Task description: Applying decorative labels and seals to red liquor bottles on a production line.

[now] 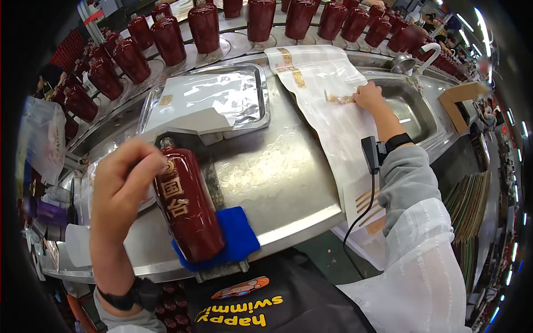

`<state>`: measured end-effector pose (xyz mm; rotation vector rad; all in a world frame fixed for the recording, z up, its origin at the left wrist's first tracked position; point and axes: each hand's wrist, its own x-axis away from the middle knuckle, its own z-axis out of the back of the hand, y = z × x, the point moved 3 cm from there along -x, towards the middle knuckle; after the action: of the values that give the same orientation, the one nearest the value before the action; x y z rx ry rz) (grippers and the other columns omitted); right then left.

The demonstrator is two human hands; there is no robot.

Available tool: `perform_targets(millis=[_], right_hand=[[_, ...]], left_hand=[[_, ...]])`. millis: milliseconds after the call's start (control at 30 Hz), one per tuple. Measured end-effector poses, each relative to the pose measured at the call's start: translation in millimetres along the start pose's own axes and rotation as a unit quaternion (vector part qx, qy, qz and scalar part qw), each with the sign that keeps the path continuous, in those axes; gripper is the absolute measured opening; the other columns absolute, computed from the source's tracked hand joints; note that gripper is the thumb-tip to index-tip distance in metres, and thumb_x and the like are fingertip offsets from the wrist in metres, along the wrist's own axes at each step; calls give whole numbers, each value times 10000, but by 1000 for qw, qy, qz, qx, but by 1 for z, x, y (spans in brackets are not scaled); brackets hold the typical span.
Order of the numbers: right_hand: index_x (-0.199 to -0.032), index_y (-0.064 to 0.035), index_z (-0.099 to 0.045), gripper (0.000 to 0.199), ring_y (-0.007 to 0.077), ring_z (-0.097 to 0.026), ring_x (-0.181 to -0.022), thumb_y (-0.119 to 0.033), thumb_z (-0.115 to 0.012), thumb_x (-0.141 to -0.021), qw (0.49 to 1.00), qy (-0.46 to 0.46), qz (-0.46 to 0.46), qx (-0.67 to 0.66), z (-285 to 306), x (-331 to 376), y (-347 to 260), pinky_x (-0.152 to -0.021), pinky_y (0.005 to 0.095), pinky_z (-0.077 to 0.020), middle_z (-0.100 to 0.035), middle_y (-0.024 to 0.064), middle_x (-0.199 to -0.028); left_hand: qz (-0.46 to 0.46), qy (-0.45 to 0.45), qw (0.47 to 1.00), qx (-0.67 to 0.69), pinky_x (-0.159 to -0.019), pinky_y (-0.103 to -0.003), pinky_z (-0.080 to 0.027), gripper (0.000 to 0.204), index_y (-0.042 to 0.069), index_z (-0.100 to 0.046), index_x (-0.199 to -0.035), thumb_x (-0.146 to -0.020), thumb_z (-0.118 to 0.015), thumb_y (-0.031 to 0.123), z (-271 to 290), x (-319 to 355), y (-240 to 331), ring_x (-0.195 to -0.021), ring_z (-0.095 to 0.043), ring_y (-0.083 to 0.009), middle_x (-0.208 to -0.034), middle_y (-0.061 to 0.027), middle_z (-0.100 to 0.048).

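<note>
A dark red glossy bottle (194, 227) with gold lettering leans back on a blue cloth (242, 233) at the counter's front edge. My left hand (125, 180) is curled closed beside the bottle's shoulder, its fingertips against a small gold emblem (168, 166); whether anything is between them is hidden. Over to the right, my right hand (370, 97) is closed with its fingertips on a gold decal strip (336, 99). That strip lies on a long white sheet (327, 66), which carries more gold decals at its far end and near end.
A metal tray (262, 105) holds a white sheet under shiny film. Behind it, several red bottles (204, 28) stand along a curved conveyor. A sink (411, 114) with a white faucet (430, 53) is at the right, beside a cardboard piece (458, 102). A black cable (350, 238) hangs from my right wrist.
</note>
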<state>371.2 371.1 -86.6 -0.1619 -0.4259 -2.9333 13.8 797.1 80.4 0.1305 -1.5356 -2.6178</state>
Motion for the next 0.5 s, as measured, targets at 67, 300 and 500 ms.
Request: perform_targets(millis=[67, 300, 500], right_hand=[[-1044, -148, -714, 303, 353, -462, -1223, -343, -610, -837, 993, 50, -98, -48, -2, 6, 13, -945, 497, -451, -541, 149, -1242], [-1019, -116, -698, 298, 352, -505, -1135, -354, -619, -859, 997, 77, -18, -20, 61, 23, -2, -923, 471, -460, -516, 173, -1229], [-883, -28, -679, 274, 300, -591, -953, -300, -654, -862, 964, 76, 174, -185, 178, 88, -41, -818, 389, -469, -618, 158, -987]], left_hand=[[25, 11, 1000, 6, -500, -184, -322, 155, 16, -614, -837, -918, -573, 141, 6, 11, -16, -578, -432, -15, -694, 29, -535], [51, 56, 993, 87, -528, -165, -308, 161, 25, -603, -874, -959, -549, 150, 11, 49, -36, -573, -403, -5, -746, 31, -546], [20, 41, 995, 92, -514, -183, -343, 144, 5, -623, -868, -935, -567, 120, -5, 38, -41, -581, -446, -26, -746, 16, -572]])
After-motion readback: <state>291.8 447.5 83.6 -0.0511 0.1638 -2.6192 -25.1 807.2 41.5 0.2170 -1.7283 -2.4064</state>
